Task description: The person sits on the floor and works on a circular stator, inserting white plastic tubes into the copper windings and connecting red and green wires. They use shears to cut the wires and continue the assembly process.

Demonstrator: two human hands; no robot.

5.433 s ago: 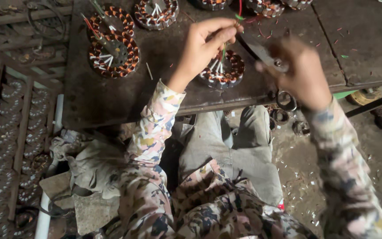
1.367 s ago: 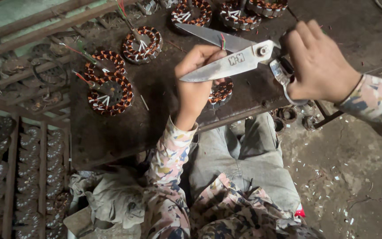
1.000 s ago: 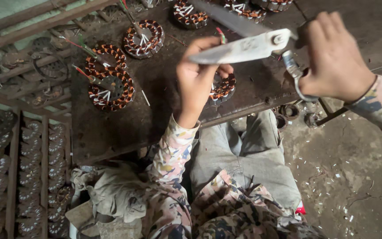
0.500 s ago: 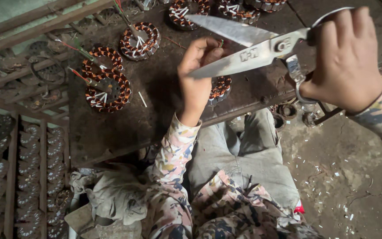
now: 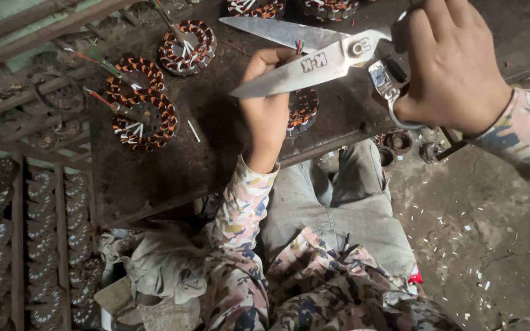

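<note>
The right hand is clenched around the handles of a large pair of steel scissors, held above the dark metal tabletop toward the upper right of the view. The scissors' long axis runs from the handles at about 3 o'clock out to the tips at about 9 o'clock; the blades are spread, the upper one ending near 10 o'clock and the lower one near 8 o'clock (the handle loops are mostly buried under the fingers). The left hand grasps a copper-wound stator coil resting on the tabletop just below the blades, and pinches up a few thin wire leads that rise between the open blades; whether steel touches wire is hard to make out. More wound coils lie on the tabletop toward 9 and 11 o'clock, others are cut off at the top edge. A rack of dim, stacked stator rings fills the lower left, too dark to count.
</note>
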